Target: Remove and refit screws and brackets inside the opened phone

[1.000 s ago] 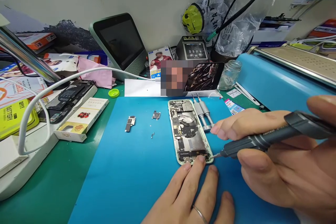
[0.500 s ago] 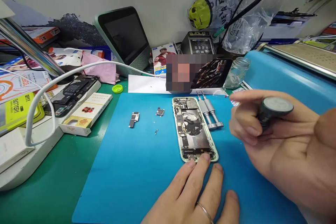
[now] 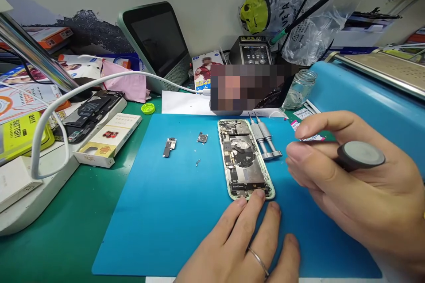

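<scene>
An opened phone point(image 3: 244, 166) with its inner parts bare lies on the blue mat point(image 3: 159, 225). My left hand point(image 3: 242, 241) rests flat with fingers apart, its fingertips on the phone's lower edge. To the right, my right hand point(image 3: 352, 199) is raised and closed around a dark handle with a round grey end, apparently a screwdriver point(image 3: 360, 154); its tip is hidden. Two silver precision screwdrivers point(image 3: 264, 137) lie along the phone's right side. On the mat to the left are a shield plate point(image 3: 169, 147), a small circuit part point(image 3: 202, 137) and a tiny metal piece point(image 3: 198, 162).
Behind the mat, a propped phone point(image 3: 275, 93), partly blurred out, stands before a glass jar point(image 3: 300, 88). A white cable point(image 3: 116, 75) arches over the left side. Further left are a cardboard box point(image 3: 109, 139) and another opened phone point(image 3: 88, 115). A smart display point(image 3: 156, 40) stands behind.
My right hand has turned and the handle has swung to the right and lower, with thumb and forefinger now drawn closer together. My left hand stays on the phone.
</scene>
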`<action>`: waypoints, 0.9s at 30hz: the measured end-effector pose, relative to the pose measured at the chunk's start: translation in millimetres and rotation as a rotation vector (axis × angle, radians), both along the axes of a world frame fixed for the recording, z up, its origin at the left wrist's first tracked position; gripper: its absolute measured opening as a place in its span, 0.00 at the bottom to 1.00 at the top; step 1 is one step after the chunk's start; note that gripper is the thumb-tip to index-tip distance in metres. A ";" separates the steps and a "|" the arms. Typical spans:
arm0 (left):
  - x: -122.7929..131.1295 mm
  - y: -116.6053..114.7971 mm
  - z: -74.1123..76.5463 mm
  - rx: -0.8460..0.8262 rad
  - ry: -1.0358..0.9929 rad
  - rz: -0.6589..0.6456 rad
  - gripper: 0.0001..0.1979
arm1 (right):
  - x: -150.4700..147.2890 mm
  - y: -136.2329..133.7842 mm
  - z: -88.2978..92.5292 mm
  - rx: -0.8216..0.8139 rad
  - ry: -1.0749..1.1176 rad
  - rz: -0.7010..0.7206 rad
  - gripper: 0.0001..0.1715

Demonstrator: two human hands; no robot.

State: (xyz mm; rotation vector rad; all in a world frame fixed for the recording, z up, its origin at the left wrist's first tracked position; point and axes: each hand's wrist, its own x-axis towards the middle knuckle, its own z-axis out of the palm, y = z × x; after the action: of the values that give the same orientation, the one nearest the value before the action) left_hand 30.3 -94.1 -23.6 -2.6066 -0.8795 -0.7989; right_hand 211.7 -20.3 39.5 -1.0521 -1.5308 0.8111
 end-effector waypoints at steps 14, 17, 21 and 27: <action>1.2 -0.3 -2.0 -0.026 -0.004 0.013 0.16 | -1.7 -3.4 5.3 0.017 0.043 0.005 0.07; 3.6 -2.4 -0.7 -0.061 -0.004 0.024 0.15 | 0.2 2.0 4.6 0.034 0.081 0.029 0.07; 0.6 -1.9 -1.8 -0.055 -0.008 -0.020 0.17 | 2.5 6.8 2.2 0.087 0.054 0.038 0.06; -9.9 -1.3 4.5 -0.111 0.113 -0.076 0.25 | 6.2 8.9 3.4 0.215 -0.028 0.019 0.07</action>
State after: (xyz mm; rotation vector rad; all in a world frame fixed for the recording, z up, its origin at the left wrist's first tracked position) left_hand 20.5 -95.4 -19.1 -2.7659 -0.8198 -0.6307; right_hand 217.9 -11.5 42.9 -0.8952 -1.6145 0.6306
